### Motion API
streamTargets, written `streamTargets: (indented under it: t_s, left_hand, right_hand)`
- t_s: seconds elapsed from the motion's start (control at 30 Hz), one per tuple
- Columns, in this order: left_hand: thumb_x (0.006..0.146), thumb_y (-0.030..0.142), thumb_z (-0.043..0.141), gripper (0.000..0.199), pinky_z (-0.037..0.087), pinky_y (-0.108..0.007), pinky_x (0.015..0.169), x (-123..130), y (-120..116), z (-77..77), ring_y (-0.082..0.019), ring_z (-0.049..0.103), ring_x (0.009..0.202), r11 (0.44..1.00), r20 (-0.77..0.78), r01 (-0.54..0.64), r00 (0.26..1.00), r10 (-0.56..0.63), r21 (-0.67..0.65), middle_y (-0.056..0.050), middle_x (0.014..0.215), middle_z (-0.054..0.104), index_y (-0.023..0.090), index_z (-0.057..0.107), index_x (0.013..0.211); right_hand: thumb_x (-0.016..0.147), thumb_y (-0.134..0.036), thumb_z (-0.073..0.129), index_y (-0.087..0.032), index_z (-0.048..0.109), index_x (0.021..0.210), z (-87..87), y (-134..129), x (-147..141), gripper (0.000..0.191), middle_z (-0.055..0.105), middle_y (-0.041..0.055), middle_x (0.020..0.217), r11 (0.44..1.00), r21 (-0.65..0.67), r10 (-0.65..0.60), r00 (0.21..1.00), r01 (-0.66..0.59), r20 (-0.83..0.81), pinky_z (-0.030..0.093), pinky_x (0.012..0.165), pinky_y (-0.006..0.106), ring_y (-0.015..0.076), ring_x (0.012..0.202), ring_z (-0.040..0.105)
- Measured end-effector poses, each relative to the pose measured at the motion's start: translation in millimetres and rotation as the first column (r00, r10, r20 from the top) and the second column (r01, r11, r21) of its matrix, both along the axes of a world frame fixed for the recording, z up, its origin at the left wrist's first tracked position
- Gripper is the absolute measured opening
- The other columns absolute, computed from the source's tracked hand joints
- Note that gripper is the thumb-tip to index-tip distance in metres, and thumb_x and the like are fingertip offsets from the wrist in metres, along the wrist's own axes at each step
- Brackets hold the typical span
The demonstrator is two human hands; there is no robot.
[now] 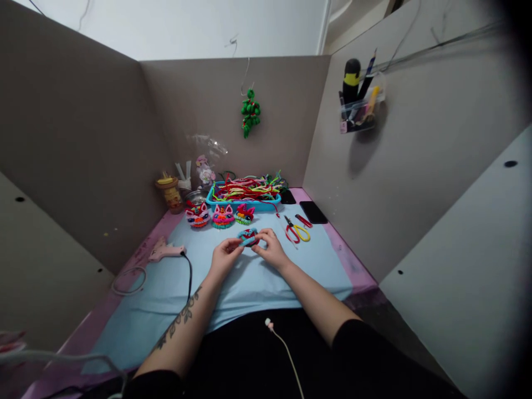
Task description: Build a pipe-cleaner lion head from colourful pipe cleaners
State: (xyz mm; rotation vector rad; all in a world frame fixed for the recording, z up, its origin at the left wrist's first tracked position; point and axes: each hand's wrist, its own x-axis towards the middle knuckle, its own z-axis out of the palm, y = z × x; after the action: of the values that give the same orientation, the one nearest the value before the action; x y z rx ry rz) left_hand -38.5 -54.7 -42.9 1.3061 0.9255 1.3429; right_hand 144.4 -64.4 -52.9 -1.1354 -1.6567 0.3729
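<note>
Between my two hands is a small blue and red fuzzy craft piece (pixel 248 238), held just above the light blue cloth (pixel 266 282). My left hand (pixel 227 254) pinches its left side with thumb and fingertips. On the other side, my right hand (pixel 270 247) has its fingers closed on the right edge. Behind the hands stand a pink lion-like head (pixel 198 215), a second one in pink and teal (pixel 223 216) and a third in red and yellow (pixel 244 214). Scissors with red and yellow handles (pixel 297 231) lie to the right of my right hand.
A blue basket (pixel 266 205) of colourful fuzzy stems stands at the back. On the left lies a pink glue gun (pixel 165 250) with a black cord. A black phone (pixel 313 212) and a red-handled cutter (pixel 303 220) lie right. Grey panels (pixel 233 77) enclose the table.
</note>
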Motion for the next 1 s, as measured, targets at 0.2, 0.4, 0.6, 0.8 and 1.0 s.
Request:
streamTargets:
  t_s: [0.2, 0.4, 0.6, 0.8, 1.0]
  left_hand:
    - [0.056, 0.024, 0.081, 0.028, 0.049, -0.026, 0.067, 1, -3, 2.5, -0.017, 0.065, 0.07, 0.999, -0.018, 0.037, 0.999, -0.037, -0.012, -0.005, 0.075, 0.071, 0.016, 0.07, 0.079]
    - [0.056, 0.026, 0.081, 0.029, 0.049, -0.025, 0.065, 0, 0, -0.2, -0.016, 0.064, 0.068, 1.0, 0.0, 0.019, 1.0, -0.019, -0.013, -0.005, 0.075, 0.071, 0.016, 0.07, 0.08]
    - [0.058, 0.028, 0.08, 0.029, 0.05, -0.028, 0.068, -1, 1, -2.7, -0.018, 0.065, 0.07, 1.0, -0.016, 0.031, 0.999, -0.031, 0.006, -0.006, 0.078, 0.071, 0.016, 0.07, 0.083]
    - [0.061, 0.026, 0.078, 0.024, 0.046, -0.024, 0.063, -2, 2, -4.8, -0.015, 0.061, 0.065, 1.0, -0.067, -0.007, 0.998, 0.007, 0.008, -0.005, 0.074, 0.07, 0.015, 0.072, 0.082]
    - [0.061, 0.025, 0.078, 0.024, 0.044, -0.024, 0.06, -3, 4, -6.6, -0.014, 0.059, 0.062, 0.999, -0.072, -0.041, 0.997, 0.041, 0.002, -0.004, 0.071, 0.069, 0.016, 0.072, 0.082]
  right_hand:
    - [0.072, -0.025, 0.069, -0.019, 0.067, 0.075, 3.4, 2, -1, 0.007, 0.053, 0.0055, 0.107, 0.991, -0.108, 0.072, 0.991, -0.083, -0.109, 0.045, 0.073, 0.028, 0.0174, 0.096, 0.054]
    - [0.074, -0.03, 0.063, -0.019, 0.065, 0.07, 2.5, 5, 10, 0.012, 0.055, 0.007, 0.106, 0.997, -0.077, -0.024, 0.98, 0.009, -0.2, 0.043, 0.062, 0.025, 0.0171, 0.089, 0.056]
    - [0.08, -0.036, 0.051, -0.019, 0.057, 0.065, -0.2, 11, 39, 0.024, 0.056, 0.004, 0.078, 0.887, -0.041, -0.455, 0.857, 0.459, -0.24, 0.044, 0.068, 0.028, 0.017, 0.076, 0.052]
    - [0.078, -0.03, 0.053, -0.017, 0.062, 0.077, -4.9, 11, 44, 0.016, 0.059, 0.0088, 0.087, 0.847, 0.009, -0.529, 0.845, 0.531, -0.085, 0.044, 0.08, 0.035, 0.0217, 0.088, 0.053]
    - [0.08, -0.027, 0.058, -0.021, 0.064, 0.063, 1.7, -1, 30, 0.019, 0.063, 0.0076, 0.101, 0.912, 0.159, -0.391, 0.919, 0.378, 0.058, 0.038, 0.094, 0.042, 0.0232, 0.102, 0.05]
